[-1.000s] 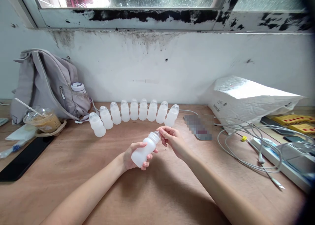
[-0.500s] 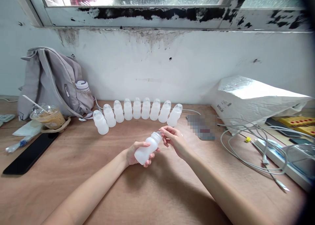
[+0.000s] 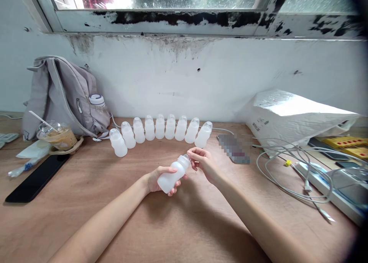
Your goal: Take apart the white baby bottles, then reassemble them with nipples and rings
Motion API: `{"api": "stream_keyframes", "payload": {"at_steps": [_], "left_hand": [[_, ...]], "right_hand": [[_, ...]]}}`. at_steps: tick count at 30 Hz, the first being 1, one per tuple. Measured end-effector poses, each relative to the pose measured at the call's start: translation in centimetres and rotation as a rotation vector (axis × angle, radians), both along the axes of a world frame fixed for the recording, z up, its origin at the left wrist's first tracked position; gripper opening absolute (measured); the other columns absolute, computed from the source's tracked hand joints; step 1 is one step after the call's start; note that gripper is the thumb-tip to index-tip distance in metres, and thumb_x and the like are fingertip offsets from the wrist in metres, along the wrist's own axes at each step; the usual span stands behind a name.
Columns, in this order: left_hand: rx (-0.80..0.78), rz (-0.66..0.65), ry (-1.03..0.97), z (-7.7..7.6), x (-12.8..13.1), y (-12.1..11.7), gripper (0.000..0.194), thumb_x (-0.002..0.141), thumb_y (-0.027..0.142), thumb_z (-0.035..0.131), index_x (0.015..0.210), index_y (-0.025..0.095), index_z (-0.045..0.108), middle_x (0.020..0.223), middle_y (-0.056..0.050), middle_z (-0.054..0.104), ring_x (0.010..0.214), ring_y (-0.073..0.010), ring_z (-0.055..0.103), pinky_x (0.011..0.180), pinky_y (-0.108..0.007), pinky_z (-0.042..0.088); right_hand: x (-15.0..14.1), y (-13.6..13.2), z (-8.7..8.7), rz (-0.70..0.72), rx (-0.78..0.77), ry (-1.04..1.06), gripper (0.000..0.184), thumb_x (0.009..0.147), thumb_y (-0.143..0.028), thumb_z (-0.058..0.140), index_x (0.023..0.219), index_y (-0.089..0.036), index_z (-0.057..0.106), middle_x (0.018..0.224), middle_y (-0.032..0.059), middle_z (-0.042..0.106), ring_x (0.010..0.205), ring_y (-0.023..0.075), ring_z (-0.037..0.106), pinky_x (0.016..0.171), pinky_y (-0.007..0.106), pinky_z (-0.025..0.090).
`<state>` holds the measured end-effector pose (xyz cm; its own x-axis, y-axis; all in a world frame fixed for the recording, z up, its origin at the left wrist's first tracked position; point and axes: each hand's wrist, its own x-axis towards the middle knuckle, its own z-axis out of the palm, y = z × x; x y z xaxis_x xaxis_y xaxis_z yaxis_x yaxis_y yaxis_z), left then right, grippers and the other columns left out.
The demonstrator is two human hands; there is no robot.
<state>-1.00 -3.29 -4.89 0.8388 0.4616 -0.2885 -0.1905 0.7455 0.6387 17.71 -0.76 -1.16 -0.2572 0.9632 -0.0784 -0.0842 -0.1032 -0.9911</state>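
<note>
My left hand (image 3: 161,178) is wrapped round a frosted white baby bottle (image 3: 171,175), its thumb along the upper side. The bottle is tilted above the table, with its clear threaded neck pointing up and to the right. At that neck, the thumb and fingers of my right hand (image 3: 201,161) are pinched together. A small clear piece seems to be between them, too faint to name. Behind my hands, several similar bottles (image 3: 160,129) with clear domed tops stand in a curved row.
At the left are a grey backpack (image 3: 63,94), an iced drink cup (image 3: 57,136) and a black phone (image 3: 37,178). On the right lie another phone (image 3: 234,150), coiled white cables (image 3: 287,186), a power strip (image 3: 330,186) and a large white package (image 3: 287,117). A wall with a window stands behind.
Almost nothing differs. My view has shifted very slightly, and both hands keep their places at the bottle.
</note>
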Motion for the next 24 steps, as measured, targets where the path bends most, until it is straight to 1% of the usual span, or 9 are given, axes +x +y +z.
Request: {"api": "stream_keyframes", "payload": {"at_steps": [9, 14, 15, 16, 18, 20, 22, 24], "left_hand": [[0.008, -0.033, -0.008, -0.2, -0.2, 0.2, 0.044, 0.067, 0.041, 0.061, 0.098, 0.01, 0.057, 0.066, -0.001, 0.055, 0.05, -0.0134, 0.057, 0.043, -0.023, 0.042], [0.033, -0.026, 0.036, 0.1, 0.1, -0.1, 0.048, 0.064, 0.044, 0.062, 0.097, 0.01, 0.056, 0.064, 0.0, 0.053, 0.048, -0.0128, 0.055, 0.042, -0.023, 0.041], [0.075, 0.023, 0.071, 0.3, 0.4, -0.3, 0.049, 0.064, 0.046, 0.061, 0.096, 0.01, 0.056, 0.064, 0.0, 0.052, 0.048, -0.0129, 0.054, 0.042, -0.024, 0.041], [0.144, 0.108, 0.121, 0.3, 0.7, -0.5, 0.049, 0.065, 0.047, 0.059, 0.096, 0.01, 0.056, 0.064, -0.001, 0.052, 0.048, -0.0131, 0.053, 0.042, -0.025, 0.041], [0.313, 0.337, 0.228, 0.4, 1.3, -1.0, 0.046, 0.069, 0.049, 0.056, 0.096, 0.012, 0.054, 0.066, -0.001, 0.053, 0.05, -0.0135, 0.052, 0.045, -0.026, 0.041], [0.445, 0.53, 0.305, 0.5, 1.8, -1.4, 0.037, 0.069, 0.044, 0.06, 0.091, 0.015, 0.052, 0.069, 0.0, 0.053, 0.054, -0.013, 0.052, 0.05, -0.025, 0.041], [0.606, 0.648, 0.429, 0.5, 2.0, -1.5, 0.033, 0.065, 0.038, 0.067, 0.084, 0.017, 0.052, 0.07, 0.002, 0.053, 0.06, -0.0127, 0.051, 0.056, -0.024, 0.04], [0.856, 0.74, 0.631, 0.5, 1.9, -1.5, 0.032, 0.063, 0.036, 0.069, 0.085, 0.018, 0.053, 0.073, 0.001, 0.055, 0.066, -0.0144, 0.051, 0.062, -0.024, 0.04]], "right_hand": [[0.1, 0.0, 0.1, 0.018, 0.023, 0.007, 0.019, 0.069, -0.033, 0.066, 0.07, -0.015, 0.061, 0.06, -0.0015, 0.05, 0.048, 0.0071, 0.04, 0.04, 0.02, 0.03], [0.1, -0.1, 0.3, 0.003, 0.035, 0.009, 0.018, 0.068, -0.033, 0.067, 0.072, -0.015, 0.062, 0.061, -0.0008, 0.051, 0.049, 0.008, 0.042, 0.041, 0.021, 0.031], [0.1, -0.1, 0.4, -0.009, 0.043, 0.013, 0.019, 0.067, -0.033, 0.067, 0.072, -0.015, 0.062, 0.061, -0.0008, 0.051, 0.049, 0.0082, 0.042, 0.041, 0.021, 0.031], [0.1, -0.2, 0.6, -0.022, 0.053, 0.016, 0.019, 0.067, -0.033, 0.067, 0.073, -0.016, 0.063, 0.061, -0.0008, 0.051, 0.049, 0.0083, 0.042, 0.041, 0.021, 0.031], [0.2, -0.2, 0.9, -0.056, 0.083, 0.014, 0.02, 0.066, -0.035, 0.067, 0.074, -0.017, 0.063, 0.06, -0.0014, 0.051, 0.047, 0.0084, 0.041, 0.041, 0.022, 0.03], [0.3, -0.2, 1.2, -0.1, 0.147, -0.008, 0.022, 0.067, -0.038, 0.066, 0.074, -0.018, 0.062, 0.058, -0.0024, 0.05, 0.045, 0.0084, 0.04, 0.041, 0.023, 0.03], [0.3, -0.2, 1.4, -0.14, 0.226, -0.052, 0.023, 0.069, -0.041, 0.064, 0.074, -0.018, 0.061, 0.058, -0.0025, 0.049, 0.044, 0.0083, 0.038, 0.041, 0.023, 0.029], [0.4, -0.2, 1.5, -0.158, 0.289, -0.113, 0.025, 0.07, -0.043, 0.063, 0.075, -0.018, 0.06, 0.061, -0.0011, 0.051, 0.045, 0.0088, 0.039, 0.041, 0.023, 0.03]]}}
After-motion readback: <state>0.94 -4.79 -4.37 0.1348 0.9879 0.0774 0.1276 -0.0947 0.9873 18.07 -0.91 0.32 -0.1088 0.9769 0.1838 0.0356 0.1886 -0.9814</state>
